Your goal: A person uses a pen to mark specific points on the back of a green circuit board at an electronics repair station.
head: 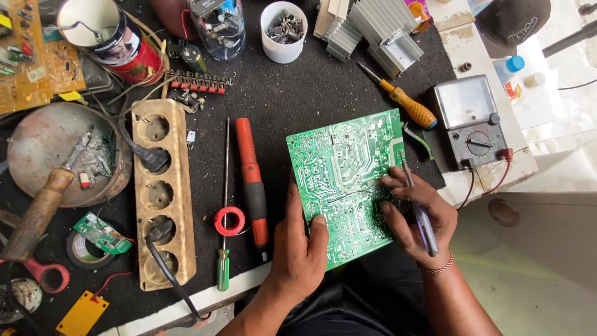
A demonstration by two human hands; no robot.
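Green circuit board (342, 174) lies flat under left hand (298, 249), right hand (416, 214) holding tweezers (421, 214).

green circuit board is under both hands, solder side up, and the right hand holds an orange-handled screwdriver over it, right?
Not quite. In the head view the right hand holds a slim purple pen-like tool; the orange-handled screwdriver lies untouched on the black mat. The green circuit board is under both hands, the left hand included.

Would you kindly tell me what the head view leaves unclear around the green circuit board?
- Green circuit board: lower corners hidden under the left hand and right hand.
- Thin tool in the right hand: tip too small to identify.
- Board's solder joints: too fine to judge.
- Brown-handled tool: cut by the left edge.
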